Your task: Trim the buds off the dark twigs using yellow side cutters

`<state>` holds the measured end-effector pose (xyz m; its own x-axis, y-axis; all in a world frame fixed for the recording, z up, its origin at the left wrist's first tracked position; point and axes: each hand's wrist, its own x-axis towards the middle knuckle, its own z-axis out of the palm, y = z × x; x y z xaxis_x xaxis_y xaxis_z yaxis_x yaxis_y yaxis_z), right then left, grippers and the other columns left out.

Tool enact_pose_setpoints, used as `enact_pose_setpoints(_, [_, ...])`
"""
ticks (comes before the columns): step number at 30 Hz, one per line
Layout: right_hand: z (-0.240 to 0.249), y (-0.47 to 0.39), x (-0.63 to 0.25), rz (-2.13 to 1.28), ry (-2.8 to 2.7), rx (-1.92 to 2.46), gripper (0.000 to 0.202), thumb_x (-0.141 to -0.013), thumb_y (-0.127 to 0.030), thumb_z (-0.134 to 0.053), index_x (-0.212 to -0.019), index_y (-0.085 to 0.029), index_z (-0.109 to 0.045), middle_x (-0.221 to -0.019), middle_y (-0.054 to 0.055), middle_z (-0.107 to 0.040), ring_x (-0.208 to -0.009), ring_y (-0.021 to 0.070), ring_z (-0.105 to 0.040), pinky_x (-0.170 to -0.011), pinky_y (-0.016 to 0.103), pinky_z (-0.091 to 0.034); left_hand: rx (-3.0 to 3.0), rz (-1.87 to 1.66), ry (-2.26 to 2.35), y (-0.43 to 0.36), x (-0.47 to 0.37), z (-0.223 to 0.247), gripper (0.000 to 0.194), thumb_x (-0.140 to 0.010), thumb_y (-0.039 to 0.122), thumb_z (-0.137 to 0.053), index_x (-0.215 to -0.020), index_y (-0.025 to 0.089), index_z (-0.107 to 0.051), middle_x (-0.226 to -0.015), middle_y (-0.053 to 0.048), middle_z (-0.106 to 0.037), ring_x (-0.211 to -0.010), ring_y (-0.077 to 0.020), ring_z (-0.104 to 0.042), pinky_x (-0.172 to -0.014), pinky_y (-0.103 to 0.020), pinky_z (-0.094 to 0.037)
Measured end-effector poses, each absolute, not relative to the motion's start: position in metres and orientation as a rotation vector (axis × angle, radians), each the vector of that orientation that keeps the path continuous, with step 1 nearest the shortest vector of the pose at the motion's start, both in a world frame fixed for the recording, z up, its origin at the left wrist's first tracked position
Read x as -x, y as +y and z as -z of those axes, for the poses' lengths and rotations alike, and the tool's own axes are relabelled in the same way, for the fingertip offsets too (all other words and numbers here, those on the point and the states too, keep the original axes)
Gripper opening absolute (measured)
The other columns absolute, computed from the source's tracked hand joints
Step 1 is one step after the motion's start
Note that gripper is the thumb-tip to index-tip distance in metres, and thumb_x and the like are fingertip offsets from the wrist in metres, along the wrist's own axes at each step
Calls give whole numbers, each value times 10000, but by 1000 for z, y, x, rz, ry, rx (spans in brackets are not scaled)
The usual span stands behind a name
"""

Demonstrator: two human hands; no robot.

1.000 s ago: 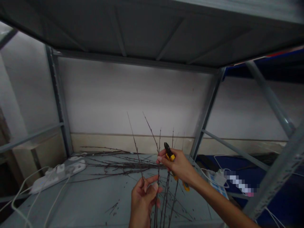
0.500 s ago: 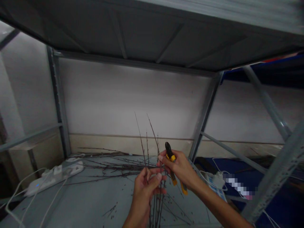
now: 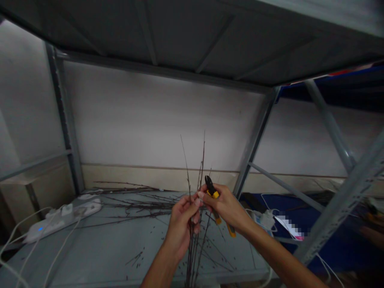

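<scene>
Several thin dark twigs (image 3: pixel 193 256) stand upright in a loose bunch, and my left hand (image 3: pixel 184 222) is closed around them near the middle. My right hand (image 3: pixel 222 204) pinches the twigs just above, its fingertips meeting those of my left hand. Cutting pliers (image 3: pixel 213 193) with black jaws and yellow-black handles also rest in my right hand, jaws pointing up. Behind my hands, more twigs (image 3: pixel 144 205) lie across the grey shelf (image 3: pixel 120 248). The exact contact between fingers and twigs is partly hidden.
A white power strip (image 3: pixel 64 218) with cables lies at the left. Small dark bits and cut twig pieces are scattered on the shelf. Metal posts (image 3: pixel 259 138) frame both sides, with another shelf board (image 3: pixel 180 40) overhead. Blue surface (image 3: pixel 327 256) at right.
My left hand has moved up to meet my right hand, and the upright twigs have drawn closer together. The view has shifted slightly.
</scene>
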<state>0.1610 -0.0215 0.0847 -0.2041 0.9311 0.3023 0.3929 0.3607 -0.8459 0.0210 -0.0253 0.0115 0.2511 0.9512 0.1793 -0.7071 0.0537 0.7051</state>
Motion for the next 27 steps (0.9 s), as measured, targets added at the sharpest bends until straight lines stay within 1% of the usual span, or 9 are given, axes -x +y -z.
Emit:
enact_pose_setpoints(4, [-85,-20,-160,-727,-1816,1176,270,-862,-457,-631,-885,-188,-615,-611,-51,-533,-518,121,-471,-494,244,-379,-744,-1279,337,-20,-23,-15,360,-803,362,-805,-1086,152,-731,-827,5,-552,-480,1,-286,-349,-101,-161])
enact_pose_setpoints(6, [-84,-19,-160,-681,-1831,1211,267,-877,-451,-613,-901,-186,-622,-562,-66,-486,-498,124,-449,-481,247,-369,-717,-1288,338,-17,-25,-12,352,-795,356,-813,-1067,144,-744,-858,2,-555,-478,12,-264,-353,-104,-136])
enact_pose_setpoints(8, [-83,-18,-160,-610,-1862,1232,265,-900,-447,-585,-897,-185,-627,-575,-55,-511,-516,134,-473,-502,257,-392,-688,-1304,355,-13,-26,-8,335,-767,346,-838,-1004,127,-751,-831,8,-558,-474,13,-254,-357,-109,-133])
enact_pose_setpoints(11, [-81,-18,-164,-403,-1938,1225,239,-935,-413,-556,-923,-188,-635,-788,17,-660,-708,177,-608,-673,299,-479,-650,-1329,373,-10,-26,-4,316,-740,340,-858,-922,109,-742,-813,6,-579,-475,11,-260,-364,-117,-141])
enact_pose_setpoints(14, [-79,-19,-175,-18,-1993,1290,233,-942,-404,-582,-1014,-185,-612,-980,71,-688,-893,229,-653,-809,345,-484,-626,-1353,402,-11,-24,-5,297,-728,328,-868,-843,101,-713,-804,0,-591,-476,9,-268,-370,-123,-139])
enact_pose_setpoints(16, [-77,-18,-183,267,-2041,1361,249,-958,-413,-573,-1047,-181,-581,-1008,86,-675,-895,248,-659,-787,353,-478,-613,-1363,420,-12,-23,-6,302,-717,322,-876,-814,100,-695,-794,0,-593,-473,7,-266,-369,-128,-135])
enact_pose_setpoints(20, [-75,-15,-193,701,-2092,1460,230,-992,-420,-532,-1019,-192,-550,-955,68,-665,-781,251,-654,-693,343,-439,-595,-1380,408,-12,-23,-5,314,-715,326,-878,-817,98,-687,-802,-7,-602,-471,8,-262,-369,-130,-134])
enact_pose_setpoints(24, [-73,-16,-195,891,-2024,1481,210,-991,-401,-551,-952,-196,-535,-874,47,-656,-738,240,-640,-685,336,-402,-579,-1428,410,-11,-23,-4,335,-715,346,-876,-851,98,-696,-815,-14,-616,-465,14,-257,-372,-127,-134])
enact_pose_setpoints(27, [-72,-18,-191,1000,-2082,1430,166,-982,-349,-578,-960,-189,-538,-863,52,-653,-779,245,-630,-722,343,-380,-589,-1445,432,-12,-23,-4,358,-691,357,-890,-848,99,-698,-799,-11,-618,-452,18,-254,-367,-130,-125])
